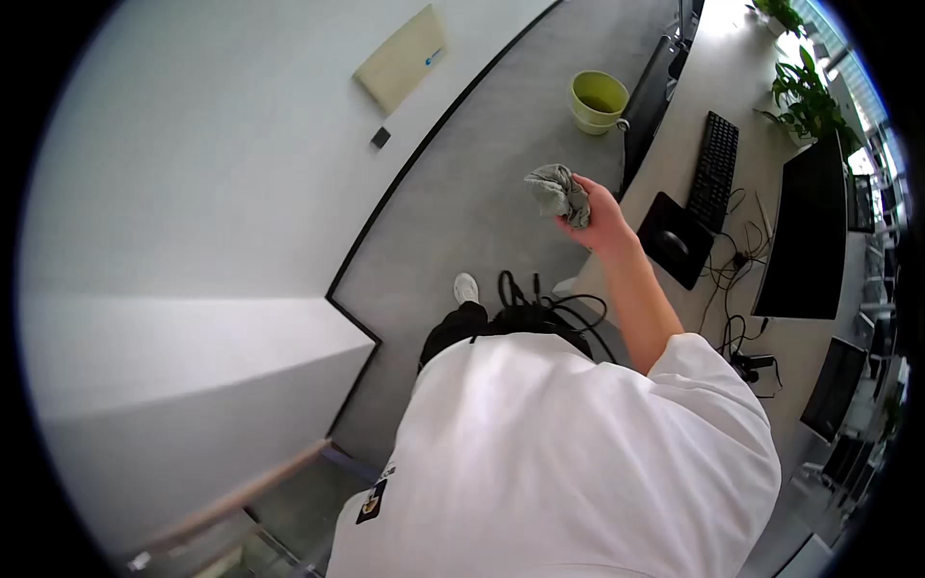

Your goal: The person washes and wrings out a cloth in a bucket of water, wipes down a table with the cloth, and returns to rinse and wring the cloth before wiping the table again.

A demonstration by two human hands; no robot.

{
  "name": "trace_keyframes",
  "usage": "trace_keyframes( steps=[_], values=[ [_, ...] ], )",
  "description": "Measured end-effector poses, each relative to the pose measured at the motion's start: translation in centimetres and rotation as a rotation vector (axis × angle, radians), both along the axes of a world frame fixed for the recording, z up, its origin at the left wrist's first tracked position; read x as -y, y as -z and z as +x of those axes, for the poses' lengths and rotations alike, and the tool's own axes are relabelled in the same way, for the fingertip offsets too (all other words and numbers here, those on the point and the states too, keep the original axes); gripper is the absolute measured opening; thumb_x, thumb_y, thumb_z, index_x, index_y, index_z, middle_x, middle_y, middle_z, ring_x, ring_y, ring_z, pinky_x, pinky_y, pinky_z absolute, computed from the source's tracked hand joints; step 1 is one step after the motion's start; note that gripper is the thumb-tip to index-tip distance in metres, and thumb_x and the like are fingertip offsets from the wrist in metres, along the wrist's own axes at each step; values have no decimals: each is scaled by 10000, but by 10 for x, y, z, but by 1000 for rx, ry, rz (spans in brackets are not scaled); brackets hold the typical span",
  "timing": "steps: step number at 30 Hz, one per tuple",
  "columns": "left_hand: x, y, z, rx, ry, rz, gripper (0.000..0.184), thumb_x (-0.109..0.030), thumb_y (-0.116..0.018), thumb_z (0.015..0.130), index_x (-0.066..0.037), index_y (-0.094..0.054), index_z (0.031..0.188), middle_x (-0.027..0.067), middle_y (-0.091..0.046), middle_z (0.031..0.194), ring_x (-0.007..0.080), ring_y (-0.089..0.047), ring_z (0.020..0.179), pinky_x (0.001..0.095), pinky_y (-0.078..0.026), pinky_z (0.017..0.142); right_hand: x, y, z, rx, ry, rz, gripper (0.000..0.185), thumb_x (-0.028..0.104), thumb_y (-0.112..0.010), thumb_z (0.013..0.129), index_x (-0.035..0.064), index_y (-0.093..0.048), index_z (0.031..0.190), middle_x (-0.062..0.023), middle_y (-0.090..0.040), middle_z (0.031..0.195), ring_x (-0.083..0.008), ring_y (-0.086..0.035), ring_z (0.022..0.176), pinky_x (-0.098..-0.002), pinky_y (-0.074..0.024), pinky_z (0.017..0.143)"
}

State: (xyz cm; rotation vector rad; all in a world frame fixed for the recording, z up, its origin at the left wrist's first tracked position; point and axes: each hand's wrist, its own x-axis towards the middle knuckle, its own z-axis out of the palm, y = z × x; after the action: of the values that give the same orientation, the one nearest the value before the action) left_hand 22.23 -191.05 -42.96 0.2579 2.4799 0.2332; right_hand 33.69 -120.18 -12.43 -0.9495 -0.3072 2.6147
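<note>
My right hand [599, 217] is stretched out over the grey floor, its fingers closed around a crumpled grey cloth [551, 191]. Part of the cloth sticks out to the left of the fingers. Farther ahead, a yellow-green bucket [597, 114] stands on the floor beside the desk, apart from the hand. To the right of my forearm a black mouse pad [653, 229] with a mouse [672, 243] lies on the desk [665, 159]. My left hand is out of view.
A black keyboard [715, 171], tangled cables [740, 262] and a monitor [805, 231] are on the desk, with a potted plant [809, 96] behind. Black cables [578, 306] hang near my legs. A white wall [222, 164] runs along the left, its corner jutting towards me.
</note>
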Motion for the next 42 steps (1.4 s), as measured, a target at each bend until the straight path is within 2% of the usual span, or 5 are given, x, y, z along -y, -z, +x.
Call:
trace_keyframes(
  steps=[3,6,13,30,42],
  values=[
    [-68,1,-183,-461,768,1,238,-257,-673,815,-21,-649,793,68,-599,632,191,-582,593,344,-477,515,-35,36,-50,-35,81,-81,289,280,-383,1025,114,-616,1068,-25,-685,966,-188,-661,843,-381,-550,724],
    [-245,-113,-302,166,-345,398,234,-238,-655,837,-12,-646,896,62,-623,724,148,-573,596,290,-449,496,-65,46,-75,-10,182,-165,303,288,-375,1027,108,-615,1072,-28,-685,972,-196,-660,865,-384,-552,742],
    [-638,-190,-498,218,39,416,279,-212,-632,877,-41,-616,1096,55,-657,924,129,-628,754,243,-479,584,-162,63,-108,67,585,-207,286,292,-397,1012,110,-605,1083,-42,-674,1046,-213,-655,911,-404,-548,789],
    [-1258,-210,-378,893,659,343,338,-277,-633,912,-68,-602,1176,37,-663,1068,138,-636,940,302,-496,832,-527,83,-160,257,721,-109,284,202,-463,915,51,-601,1112,-81,-683,1029,-215,-664,950,-381,-555,798],
    [-1524,24,-275,1115,1251,-193,351,-255,-622,918,-44,-593,1198,44,-650,1076,161,-613,960,325,-480,836,-642,324,-165,612,1131,-548,203,133,-531,871,-2,-617,994,-112,-673,872,-249,-674,742,-393,-562,635]
  ],
)
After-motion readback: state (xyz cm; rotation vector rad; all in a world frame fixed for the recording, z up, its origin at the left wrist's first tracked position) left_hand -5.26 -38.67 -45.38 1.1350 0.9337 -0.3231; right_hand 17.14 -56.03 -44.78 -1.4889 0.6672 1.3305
